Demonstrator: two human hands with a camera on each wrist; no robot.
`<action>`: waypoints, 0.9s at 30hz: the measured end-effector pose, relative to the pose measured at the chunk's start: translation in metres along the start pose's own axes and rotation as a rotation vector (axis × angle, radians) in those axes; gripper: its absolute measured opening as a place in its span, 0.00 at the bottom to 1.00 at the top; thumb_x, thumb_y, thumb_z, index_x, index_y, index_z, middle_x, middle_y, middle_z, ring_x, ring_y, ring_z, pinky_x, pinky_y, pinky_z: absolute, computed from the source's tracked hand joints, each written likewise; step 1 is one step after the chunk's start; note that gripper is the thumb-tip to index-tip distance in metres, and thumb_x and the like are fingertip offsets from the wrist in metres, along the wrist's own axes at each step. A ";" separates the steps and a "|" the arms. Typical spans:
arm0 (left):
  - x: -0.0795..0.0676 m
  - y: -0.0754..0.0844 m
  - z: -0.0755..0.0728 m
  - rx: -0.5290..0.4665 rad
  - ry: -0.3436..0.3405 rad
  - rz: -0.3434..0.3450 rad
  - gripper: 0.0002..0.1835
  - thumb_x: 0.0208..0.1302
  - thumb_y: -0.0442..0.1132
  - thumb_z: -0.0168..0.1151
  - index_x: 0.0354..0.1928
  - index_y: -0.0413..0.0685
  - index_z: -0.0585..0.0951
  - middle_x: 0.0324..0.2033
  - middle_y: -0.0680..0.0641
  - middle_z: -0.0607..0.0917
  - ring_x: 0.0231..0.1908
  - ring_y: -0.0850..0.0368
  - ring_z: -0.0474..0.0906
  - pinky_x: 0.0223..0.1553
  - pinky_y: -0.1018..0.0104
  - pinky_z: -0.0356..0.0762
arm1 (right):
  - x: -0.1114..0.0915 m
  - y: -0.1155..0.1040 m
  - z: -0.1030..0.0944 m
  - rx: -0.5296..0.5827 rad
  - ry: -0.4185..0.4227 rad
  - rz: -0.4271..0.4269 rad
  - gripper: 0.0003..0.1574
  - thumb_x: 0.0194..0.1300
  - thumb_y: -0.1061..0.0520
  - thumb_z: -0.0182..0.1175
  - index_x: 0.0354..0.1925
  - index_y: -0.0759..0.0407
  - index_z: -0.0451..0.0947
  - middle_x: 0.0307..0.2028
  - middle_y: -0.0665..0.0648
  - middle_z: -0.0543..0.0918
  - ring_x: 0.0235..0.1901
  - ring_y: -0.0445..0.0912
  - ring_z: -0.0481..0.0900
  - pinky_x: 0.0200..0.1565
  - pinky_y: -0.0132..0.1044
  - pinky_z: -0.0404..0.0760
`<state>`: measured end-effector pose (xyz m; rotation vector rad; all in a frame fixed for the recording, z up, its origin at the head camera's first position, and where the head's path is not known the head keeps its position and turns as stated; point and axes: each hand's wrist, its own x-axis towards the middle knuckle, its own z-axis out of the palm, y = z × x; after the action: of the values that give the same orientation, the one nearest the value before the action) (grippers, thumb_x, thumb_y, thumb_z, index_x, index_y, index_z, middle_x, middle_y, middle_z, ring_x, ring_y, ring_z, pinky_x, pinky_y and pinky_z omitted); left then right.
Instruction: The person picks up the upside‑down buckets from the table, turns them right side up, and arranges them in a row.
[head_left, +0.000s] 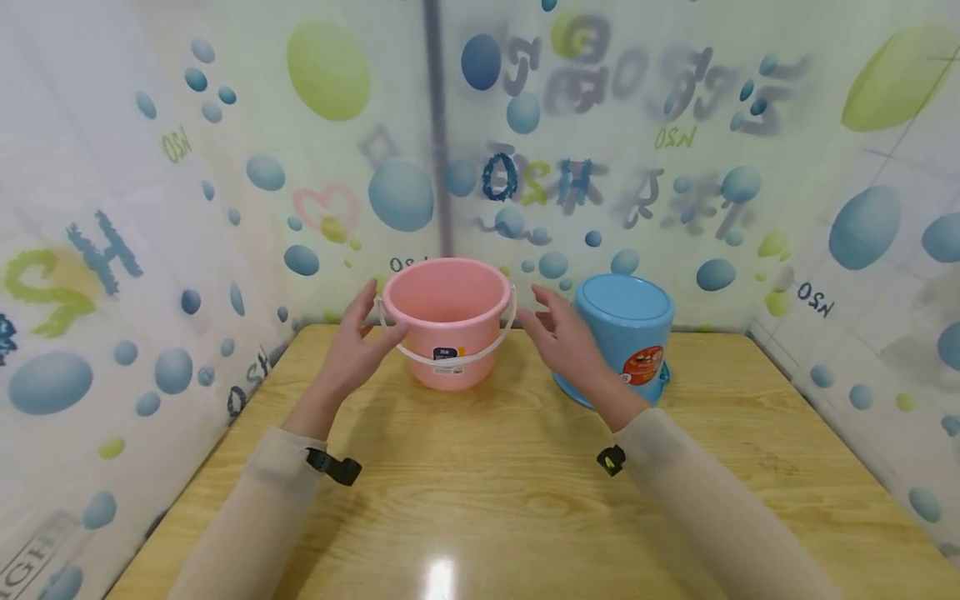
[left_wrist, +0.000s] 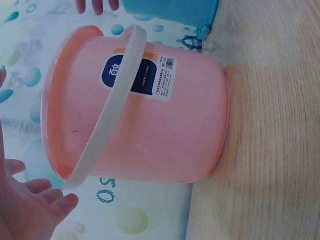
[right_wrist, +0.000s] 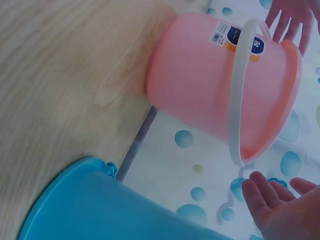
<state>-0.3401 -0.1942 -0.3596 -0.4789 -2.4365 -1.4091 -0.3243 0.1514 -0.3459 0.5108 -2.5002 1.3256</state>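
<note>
A pink bucket [head_left: 422, 340] stands upright at the back of the wooden table, with its white handle [left_wrist: 111, 110] hanging down across the front. Below the rim, a dark blue and white label [left_wrist: 159, 77] shows on its wall. My left hand [head_left: 356, 350] is held at the bucket's left side, fingers spread, with the thumb close to the rim. On the opposite side is my right hand [head_left: 564, 335], its fingers loosely extended and apart from the rim in the right wrist view. Neither hand holds anything.
To the right, a blue bucket [head_left: 618, 329] stands upside down with its rim on the table, partly behind my right forearm. It carries a red oval label [head_left: 643, 365]. Printed curtains [head_left: 337, 150] with blue and green dots enclose the wooden table [head_left: 480, 467] at the back and sides.
</note>
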 end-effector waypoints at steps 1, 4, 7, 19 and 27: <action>-0.001 0.001 0.000 0.015 0.002 0.007 0.50 0.66 0.61 0.65 0.82 0.70 0.46 0.81 0.52 0.50 0.80 0.47 0.47 0.75 0.38 0.56 | -0.004 0.000 -0.002 -0.008 -0.008 -0.002 0.47 0.75 0.29 0.49 0.80 0.49 0.54 0.77 0.56 0.62 0.69 0.58 0.73 0.66 0.56 0.75; -0.005 0.006 0.000 0.051 0.008 0.044 0.51 0.65 0.61 0.67 0.82 0.68 0.48 0.81 0.54 0.51 0.80 0.48 0.47 0.75 0.38 0.56 | -0.016 0.002 -0.008 -0.035 -0.029 -0.011 0.45 0.76 0.31 0.49 0.79 0.50 0.55 0.77 0.56 0.62 0.68 0.57 0.74 0.66 0.57 0.74; -0.010 0.013 0.001 0.065 0.017 0.117 0.49 0.64 0.58 0.69 0.81 0.71 0.52 0.79 0.54 0.56 0.78 0.49 0.52 0.72 0.38 0.60 | -0.026 0.004 -0.013 -0.053 -0.061 -0.040 0.43 0.77 0.34 0.49 0.79 0.51 0.55 0.77 0.56 0.62 0.68 0.57 0.73 0.66 0.57 0.74; -0.025 0.043 0.016 0.001 -0.059 0.386 0.43 0.61 0.39 0.75 0.76 0.63 0.66 0.73 0.48 0.67 0.67 0.46 0.70 0.67 0.38 0.69 | -0.072 0.006 -0.044 -0.106 -0.181 -0.182 0.39 0.76 0.44 0.58 0.78 0.45 0.57 0.72 0.56 0.67 0.67 0.55 0.74 0.64 0.56 0.76; -0.037 0.053 0.034 -0.014 -0.153 0.504 0.36 0.65 0.35 0.70 0.73 0.52 0.69 0.68 0.45 0.74 0.66 0.42 0.73 0.58 0.42 0.79 | -0.095 0.015 -0.056 -0.183 -0.207 -0.259 0.39 0.74 0.50 0.62 0.77 0.46 0.60 0.68 0.56 0.70 0.62 0.52 0.78 0.59 0.54 0.81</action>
<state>-0.2874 -0.1453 -0.3498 -1.1452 -2.1913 -1.2043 -0.2410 0.2239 -0.3635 0.9332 -2.5735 0.9821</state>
